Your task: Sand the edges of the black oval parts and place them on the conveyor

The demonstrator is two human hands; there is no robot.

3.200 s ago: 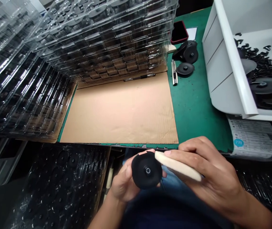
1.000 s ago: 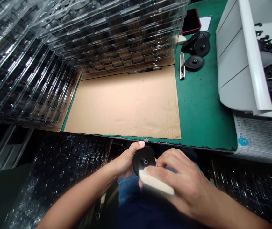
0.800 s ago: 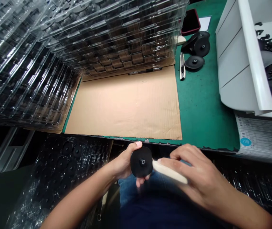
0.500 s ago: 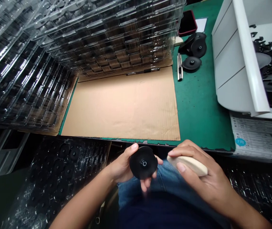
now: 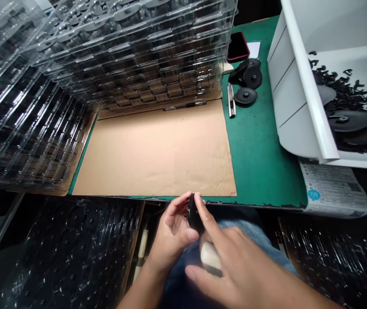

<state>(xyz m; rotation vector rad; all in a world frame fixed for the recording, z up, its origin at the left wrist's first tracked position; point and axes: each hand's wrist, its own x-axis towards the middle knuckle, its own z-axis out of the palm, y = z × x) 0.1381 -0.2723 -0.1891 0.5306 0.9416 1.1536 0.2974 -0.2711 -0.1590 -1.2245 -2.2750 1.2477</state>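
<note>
Left grip (image 5: 172, 234) on black disc (image 5: 194, 216), now edge-on — face-up before

Cardboard (image 5: 157, 150) passable; apparently 2 stacks (image 5: 138, 64) alongside.

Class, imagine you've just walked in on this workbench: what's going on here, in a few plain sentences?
A person's left hand holds a black disc, turned nearly edge-on to the camera, just off the table's near edge. The right hand touches the disc too, with a cream block tucked in its grip. On the green table lies a cardboard sheet; beyond it stand stacked clear trays.
</note>
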